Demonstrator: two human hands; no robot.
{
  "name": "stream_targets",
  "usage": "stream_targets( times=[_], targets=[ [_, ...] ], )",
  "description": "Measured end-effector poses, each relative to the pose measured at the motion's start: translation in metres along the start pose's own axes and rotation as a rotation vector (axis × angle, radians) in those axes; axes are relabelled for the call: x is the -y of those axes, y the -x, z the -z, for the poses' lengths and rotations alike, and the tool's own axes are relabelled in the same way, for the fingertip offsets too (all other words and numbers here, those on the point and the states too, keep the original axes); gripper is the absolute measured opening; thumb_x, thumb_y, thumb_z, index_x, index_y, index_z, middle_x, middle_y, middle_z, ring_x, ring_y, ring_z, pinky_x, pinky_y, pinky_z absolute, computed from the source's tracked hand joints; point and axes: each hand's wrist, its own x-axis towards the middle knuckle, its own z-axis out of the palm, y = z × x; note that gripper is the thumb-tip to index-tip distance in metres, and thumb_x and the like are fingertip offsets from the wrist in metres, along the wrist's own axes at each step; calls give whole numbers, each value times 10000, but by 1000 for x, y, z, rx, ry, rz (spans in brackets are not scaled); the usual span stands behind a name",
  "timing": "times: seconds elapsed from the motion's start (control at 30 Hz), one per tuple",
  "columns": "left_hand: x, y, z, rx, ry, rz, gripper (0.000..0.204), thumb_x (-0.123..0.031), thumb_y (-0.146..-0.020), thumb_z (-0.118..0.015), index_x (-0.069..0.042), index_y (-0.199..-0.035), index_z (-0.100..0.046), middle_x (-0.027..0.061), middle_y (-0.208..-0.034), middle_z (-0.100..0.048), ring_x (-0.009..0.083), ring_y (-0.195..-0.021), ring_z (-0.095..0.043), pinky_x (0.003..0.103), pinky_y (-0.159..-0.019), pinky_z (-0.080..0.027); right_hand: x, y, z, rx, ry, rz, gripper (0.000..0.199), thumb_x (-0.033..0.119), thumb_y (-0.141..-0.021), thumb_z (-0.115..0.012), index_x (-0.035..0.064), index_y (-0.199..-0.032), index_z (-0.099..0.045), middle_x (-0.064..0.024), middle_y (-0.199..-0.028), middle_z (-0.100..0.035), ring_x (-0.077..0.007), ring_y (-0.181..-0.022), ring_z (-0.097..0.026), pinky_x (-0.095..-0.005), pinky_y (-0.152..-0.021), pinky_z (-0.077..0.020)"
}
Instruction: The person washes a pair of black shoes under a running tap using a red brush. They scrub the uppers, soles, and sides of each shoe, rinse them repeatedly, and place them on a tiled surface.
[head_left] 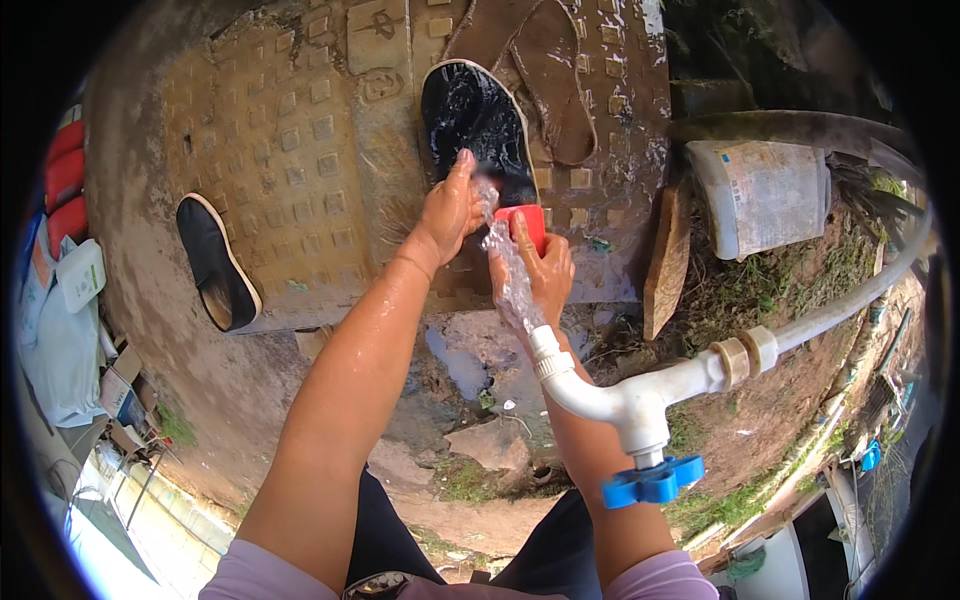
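Observation:
A wet black slip-on shoe [477, 115] with a pale sole edge lies on the textured slab, its toe pointing away from me. My left hand [452, 208] is beside its heel end, cupped in the running water, thumb stretched out over the shoe. Water and blur partly hide its fingers. My right hand [540, 272] grips a small red block-shaped thing [527, 227], whose underside is hidden. From a white tap [590, 395] with a blue handle [653, 482], water pours across my right hand toward the shoe.
A second black shoe [218, 262] lies at the left. Brown insoles [553, 85] rest beyond the wet shoe on the slab [270, 130]. A grey hose [860, 300] feeds the tap from the right. A pale container [765, 195] and wooden plank [668, 262] are at the right.

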Motion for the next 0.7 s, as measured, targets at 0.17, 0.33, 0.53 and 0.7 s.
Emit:
stream_targets(
  times=[0.17, 0.33, 0.53, 0.7],
  targets=[
    [2, 3, 0, 58, -92, -123, 656, -635, -970, -446, -29, -1105, -657, 52, -954, -661, 137, -808, -631, 283, -752, -503, 12, -80, -11, -124, 21, 20, 442, 367, -829, -691, 200, -1238, -665, -165, -967, -553, -364, -878, -555, -482, -730, -424],
    [8, 0, 2, -24, -287, -280, 719, -640, -985, -384, 7, -1000, -696, 69, -778, -656, 183, -635, -637, 311, -593, -515, 12, -45, 10, 0, 5, 2, 477, 396, -829, -691, 165, -1245, -662, -164, -945, -554, -359, -877, -563, -475, -729, -436],
    [26, -23, 12, -117, -535, -512, 745, -592, -1009, -363, 39, -768, -677, 105, -594, -591, 227, -548, -599, 368, -578, -486, 22, -123, -22, -132, 60, 130, 452, 390, -839, -675, 190, -1244, -658, -165, -957, -546, -360, -878, -556, -479, -740, -437],
    [20, -23, 5, -134, -279, -189, 737, -602, -977, -454, 43, -681, -654, 88, -536, -550, 188, -566, -574, 381, -577, -452, 1, -22, 22, 105, 80, -11, 543, 357, -801, -726, 189, -1308, -632, -158, -882, -531, -348, -788, -564, -455, -653, -439]
  ],
)
